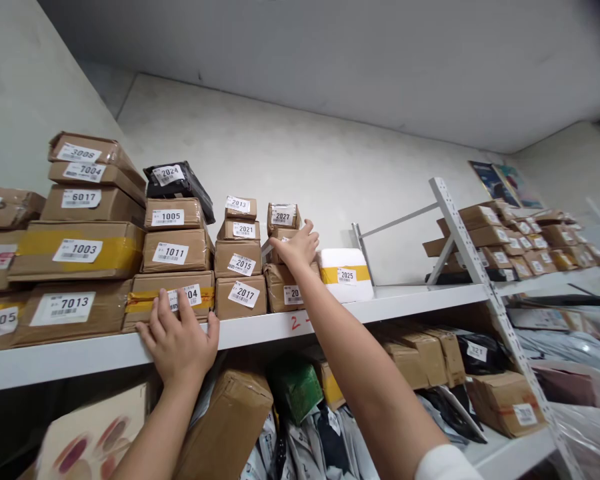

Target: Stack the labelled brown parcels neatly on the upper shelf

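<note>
While the left hand [180, 341] lies flat with spread fingers against the shelf edge [80, 357] below box 7004 [173, 300], the right hand [296, 248], loosely cupped on the small box [280, 241] under parcel 2027 [283, 216], would best slide it out slowly so that parcel stays put

arms: bare | right sleeve [443, 465]: white, short | hands: no gloves

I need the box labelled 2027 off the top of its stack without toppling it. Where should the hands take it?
Grip the 2027 box by its two short side faces, coming from the front and slightly above. It sits topmost and small, with open air on both sides. The right hand rests on the box just beneath it; the left hand rests on the shelf edge. Lifting straight up probably spares the stack.
</note>
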`<action>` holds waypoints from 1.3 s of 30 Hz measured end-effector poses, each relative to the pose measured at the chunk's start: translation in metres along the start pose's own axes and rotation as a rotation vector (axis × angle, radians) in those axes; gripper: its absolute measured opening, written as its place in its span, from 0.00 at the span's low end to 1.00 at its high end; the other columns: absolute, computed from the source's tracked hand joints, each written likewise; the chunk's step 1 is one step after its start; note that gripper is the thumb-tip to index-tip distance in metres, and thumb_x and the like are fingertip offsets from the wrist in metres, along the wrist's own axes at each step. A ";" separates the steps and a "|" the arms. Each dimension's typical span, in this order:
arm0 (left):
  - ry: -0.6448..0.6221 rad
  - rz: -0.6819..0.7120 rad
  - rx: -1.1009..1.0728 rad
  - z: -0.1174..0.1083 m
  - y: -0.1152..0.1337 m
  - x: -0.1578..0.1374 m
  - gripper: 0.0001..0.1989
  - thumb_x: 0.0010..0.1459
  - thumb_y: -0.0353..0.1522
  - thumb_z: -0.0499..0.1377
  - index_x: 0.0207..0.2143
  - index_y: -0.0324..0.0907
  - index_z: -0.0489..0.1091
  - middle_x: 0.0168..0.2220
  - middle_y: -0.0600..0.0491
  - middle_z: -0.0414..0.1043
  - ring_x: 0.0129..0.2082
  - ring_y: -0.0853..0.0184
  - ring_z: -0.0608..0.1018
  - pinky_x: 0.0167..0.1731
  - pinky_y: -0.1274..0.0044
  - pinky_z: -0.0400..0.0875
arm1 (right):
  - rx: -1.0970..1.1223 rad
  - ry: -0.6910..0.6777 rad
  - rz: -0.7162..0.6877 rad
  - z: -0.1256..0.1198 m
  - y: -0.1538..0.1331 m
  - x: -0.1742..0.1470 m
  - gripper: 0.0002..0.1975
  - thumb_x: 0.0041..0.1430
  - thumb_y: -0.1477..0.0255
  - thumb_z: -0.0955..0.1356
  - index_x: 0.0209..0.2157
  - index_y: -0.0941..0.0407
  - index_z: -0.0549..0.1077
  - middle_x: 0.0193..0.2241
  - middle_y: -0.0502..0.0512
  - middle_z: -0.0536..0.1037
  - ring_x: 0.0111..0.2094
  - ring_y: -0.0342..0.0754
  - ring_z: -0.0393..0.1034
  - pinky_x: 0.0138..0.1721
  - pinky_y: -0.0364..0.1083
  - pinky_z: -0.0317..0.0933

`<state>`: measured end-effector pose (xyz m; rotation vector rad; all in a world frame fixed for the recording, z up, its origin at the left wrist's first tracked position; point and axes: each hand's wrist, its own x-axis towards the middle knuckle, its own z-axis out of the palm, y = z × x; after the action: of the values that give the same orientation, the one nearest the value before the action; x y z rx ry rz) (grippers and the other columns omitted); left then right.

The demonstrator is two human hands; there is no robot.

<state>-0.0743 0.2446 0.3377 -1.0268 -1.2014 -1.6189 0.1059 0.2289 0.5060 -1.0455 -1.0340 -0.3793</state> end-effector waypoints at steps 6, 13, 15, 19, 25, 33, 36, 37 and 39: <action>0.003 -0.004 0.007 0.000 -0.001 -0.001 0.33 0.64 0.42 0.45 0.63 0.27 0.55 0.65 0.28 0.50 0.64 0.41 0.57 0.62 0.48 0.48 | -0.094 -0.079 0.009 -0.004 -0.009 0.019 0.57 0.43 0.48 0.74 0.63 0.68 0.50 0.57 0.81 0.60 0.58 0.71 0.58 0.55 0.61 0.60; 0.014 0.004 0.008 0.001 -0.002 0.001 0.33 0.63 0.43 0.45 0.63 0.27 0.55 0.65 0.28 0.50 0.64 0.40 0.58 0.61 0.47 0.49 | -0.072 -0.176 0.045 -0.003 -0.028 0.045 0.49 0.43 0.55 0.75 0.60 0.65 0.54 0.53 0.72 0.71 0.52 0.63 0.68 0.50 0.57 0.67; 0.010 0.002 0.007 0.002 -0.002 0.001 0.33 0.63 0.42 0.46 0.64 0.28 0.55 0.65 0.28 0.50 0.64 0.41 0.57 0.62 0.47 0.49 | -0.059 -0.176 0.036 -0.006 -0.026 0.045 0.46 0.44 0.54 0.74 0.58 0.64 0.57 0.52 0.70 0.72 0.51 0.63 0.69 0.49 0.57 0.68; 0.023 0.015 0.001 0.003 -0.001 0.000 0.33 0.63 0.42 0.47 0.63 0.28 0.55 0.66 0.28 0.50 0.64 0.41 0.57 0.62 0.47 0.49 | -0.048 -0.198 -0.012 -0.010 -0.018 0.044 0.43 0.46 0.52 0.72 0.56 0.63 0.58 0.52 0.70 0.73 0.51 0.65 0.69 0.49 0.59 0.67; 0.006 0.003 -0.033 0.000 0.000 0.000 0.34 0.62 0.43 0.48 0.63 0.28 0.55 0.66 0.29 0.49 0.65 0.40 0.56 0.62 0.47 0.48 | -0.011 -0.229 -0.085 -0.018 -0.008 0.044 0.51 0.45 0.46 0.72 0.58 0.67 0.53 0.53 0.75 0.70 0.54 0.68 0.66 0.52 0.61 0.65; -0.011 -0.005 -0.092 -0.003 0.000 0.001 0.35 0.61 0.43 0.51 0.63 0.28 0.55 0.66 0.28 0.48 0.65 0.38 0.55 0.62 0.45 0.47 | -0.018 -0.305 -0.101 -0.023 -0.003 0.037 0.45 0.44 0.58 0.76 0.55 0.66 0.55 0.52 0.69 0.72 0.51 0.63 0.69 0.49 0.56 0.67; 0.008 0.006 -0.099 -0.003 -0.001 0.001 0.35 0.60 0.42 0.53 0.63 0.28 0.55 0.65 0.28 0.50 0.65 0.38 0.56 0.61 0.43 0.48 | -0.037 -0.243 -0.091 -0.019 -0.004 0.033 0.43 0.45 0.58 0.75 0.55 0.66 0.55 0.50 0.69 0.74 0.50 0.64 0.70 0.49 0.56 0.67; 0.020 0.010 -0.106 -0.002 -0.001 0.001 0.35 0.60 0.43 0.52 0.63 0.29 0.55 0.65 0.28 0.50 0.64 0.38 0.56 0.61 0.43 0.48 | -0.037 -0.233 -0.088 -0.018 -0.004 0.032 0.44 0.45 0.58 0.75 0.55 0.66 0.55 0.49 0.69 0.74 0.49 0.64 0.70 0.49 0.56 0.67; 0.043 0.013 -0.122 -0.001 -0.002 0.001 0.36 0.60 0.44 0.52 0.63 0.29 0.56 0.65 0.28 0.50 0.64 0.38 0.56 0.61 0.42 0.48 | -0.036 -0.218 -0.085 -0.016 -0.003 0.032 0.45 0.44 0.57 0.75 0.56 0.66 0.55 0.49 0.69 0.74 0.49 0.64 0.70 0.49 0.56 0.67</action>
<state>-0.0770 0.2435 0.3380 -1.0682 -1.0762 -1.7121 0.1274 0.2201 0.5328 -1.0946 -1.2740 -0.3593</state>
